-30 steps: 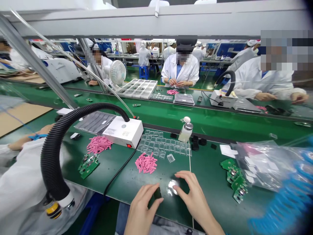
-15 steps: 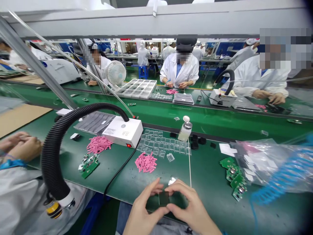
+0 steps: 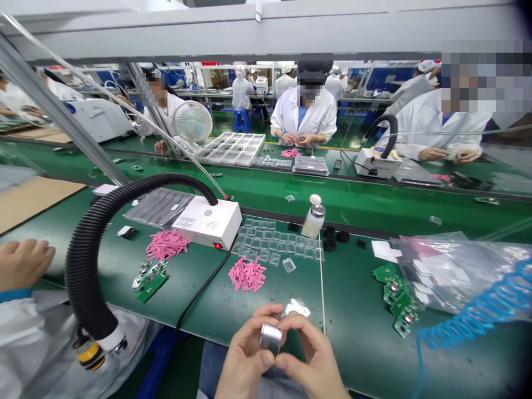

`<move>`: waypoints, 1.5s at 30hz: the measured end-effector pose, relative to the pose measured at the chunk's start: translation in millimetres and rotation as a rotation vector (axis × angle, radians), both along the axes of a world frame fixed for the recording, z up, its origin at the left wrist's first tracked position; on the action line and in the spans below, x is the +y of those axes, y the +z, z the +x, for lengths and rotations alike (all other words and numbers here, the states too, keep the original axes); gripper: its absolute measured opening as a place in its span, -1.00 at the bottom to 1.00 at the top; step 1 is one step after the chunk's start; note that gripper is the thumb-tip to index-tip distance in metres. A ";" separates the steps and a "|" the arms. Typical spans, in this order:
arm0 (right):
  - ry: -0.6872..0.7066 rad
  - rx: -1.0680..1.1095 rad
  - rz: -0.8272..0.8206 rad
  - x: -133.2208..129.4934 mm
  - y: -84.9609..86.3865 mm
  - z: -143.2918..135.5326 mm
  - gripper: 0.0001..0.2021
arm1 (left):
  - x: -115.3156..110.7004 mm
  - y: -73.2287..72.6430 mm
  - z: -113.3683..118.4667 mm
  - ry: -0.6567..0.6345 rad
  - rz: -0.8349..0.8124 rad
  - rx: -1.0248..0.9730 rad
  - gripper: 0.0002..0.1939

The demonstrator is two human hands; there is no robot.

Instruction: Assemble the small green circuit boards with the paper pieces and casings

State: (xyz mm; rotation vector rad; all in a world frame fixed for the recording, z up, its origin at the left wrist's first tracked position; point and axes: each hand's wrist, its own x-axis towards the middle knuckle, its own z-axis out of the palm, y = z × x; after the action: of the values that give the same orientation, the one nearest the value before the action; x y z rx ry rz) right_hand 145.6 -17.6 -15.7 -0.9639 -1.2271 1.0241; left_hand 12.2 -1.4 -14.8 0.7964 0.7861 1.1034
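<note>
At the worktop's near edge, 6 o'clock: a shiny silver piece held up between two bare hands; the green worktop spreads beyond it
Left hand: closed on the piece's left side; thumb nearest the camera, fingers curled behind
Right hand: thumb and forefinger closed on the piece's right edge; thumb tips nearly meeting
Bright scrap: just beyond the fingers at 1 o'clock from the piece; its material lost in glare
Pink strips: loosely heaped at 11 o'clock; a brush from the left knuckles, reaching forward, could scatter them
Clear frames: laid close in rows at 12 o'clock; a loose frame sits askew nearer the hands; a dragging wrist could nudge it into the rows
Bottle: upright at 1 o'clock, farther out, round lid raised; a careless right forearm could tip it, and any liquid might wet the frames
Fingertip hold: narrow and, by its look, on a smooth surface; uneven pressure could let the piece twist free and fall toward the lap; bare skin could smudge its face
</note>
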 end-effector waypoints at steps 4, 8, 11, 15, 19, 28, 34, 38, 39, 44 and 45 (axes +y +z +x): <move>0.030 -0.061 -0.004 0.7 6.5 10.1 -0.68 | 4.3 16.3 -6.3 0.014 0.000 0.150 -0.68; 0.018 -0.174 0.026 2.8 15.3 19.1 -0.92 | 7.1 21.3 -12.6 -0.028 0.017 0.295 -0.72; 0.027 -0.244 0.047 4.9 19.1 20.0 -0.89 | 5.3 18.7 -14.3 -0.037 0.058 0.327 -0.69; 0.012 -0.272 0.061 7.4 20.0 17.5 -0.84 | 3.0 18.1 -14.5 -0.057 0.092 0.349 -0.69; 0.000 -0.269 0.083 8.2 20.8 16.1 -0.84 | 4.4 21.2 -14.1 -0.057 0.099 0.351 -0.69; -0.054 -0.303 0.166 7.3 23.3 14.9 -0.85 | 6.0 26.7 -12.7 -0.057 0.175 0.326 -0.64; -0.070 -0.300 0.193 7.6 23.3 14.0 -0.83 | 7.5 32.5 -10.1 -0.041 0.221 0.316 -0.64; -0.065 -0.306 0.196 7.2 23.9 14.3 -0.84 | 7.6 32.2 -10.3 -0.046 0.228 0.309 -0.64; -0.065 -0.307 0.197 6.9 24.0 14.4 -0.84 | 7.5 32.2 -10.3 -0.047 0.228 0.305 -0.64; -0.058 -0.309 0.199 6.0 23.7 15.0 -0.84 | 7.6 33.6 -9.1 -0.049 0.230 0.295 -0.64; -0.057 -0.311 0.199 5.9 23.6 15.1 -0.84 | 7.7 33.7 -8.9 -0.053 0.232 0.295 -0.63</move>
State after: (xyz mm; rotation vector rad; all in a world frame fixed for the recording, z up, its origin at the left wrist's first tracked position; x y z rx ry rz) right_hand 160.7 -11.8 7.9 -1.0196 -1.5177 0.7082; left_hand 3.3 6.3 19.0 1.1890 0.8862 1.0546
